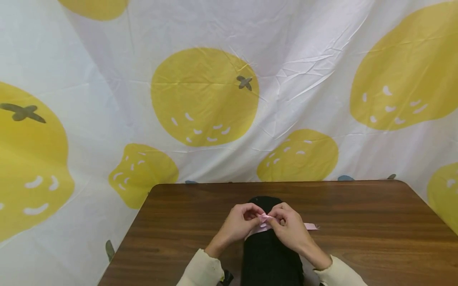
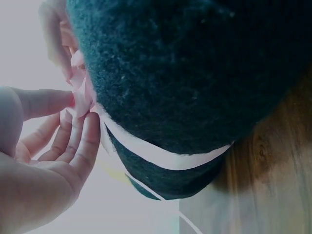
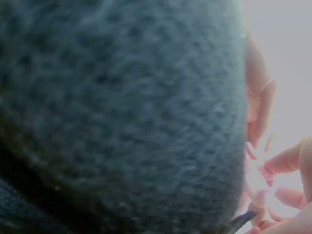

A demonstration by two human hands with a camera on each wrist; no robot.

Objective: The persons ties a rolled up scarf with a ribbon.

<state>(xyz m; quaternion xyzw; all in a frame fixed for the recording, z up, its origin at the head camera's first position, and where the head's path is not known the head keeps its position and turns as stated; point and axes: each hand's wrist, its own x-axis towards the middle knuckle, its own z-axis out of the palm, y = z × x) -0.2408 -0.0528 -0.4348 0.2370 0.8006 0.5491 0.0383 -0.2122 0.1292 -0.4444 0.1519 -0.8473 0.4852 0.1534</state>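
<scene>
A long black fuzzy-cloth bundle (image 1: pixel 272 258) with a rounded far end lies on the table in front of me. Around it runs a pink ribbon (image 2: pixel 165 158), gathered into loops on top. My left hand (image 1: pixel 236 223) pinches the gathered ribbon between thumb and fingertips from the left. From the other side, my right hand (image 1: pixel 290 227) pinches it too, the fingertips of both hands nearly meeting. One ribbon tail (image 1: pixel 311 226) sticks out to the right beyond the right hand. In the right wrist view the black cloth (image 3: pixel 122 112) hides much of the ribbon.
The brown wooden table (image 1: pixel 365 214) has rounded far corners. Behind its far edge hangs a white cloth (image 1: pixel 222 24) printed with yellow fruit. A thin ribbon end (image 2: pixel 190 222) trails below the bundle in the left wrist view.
</scene>
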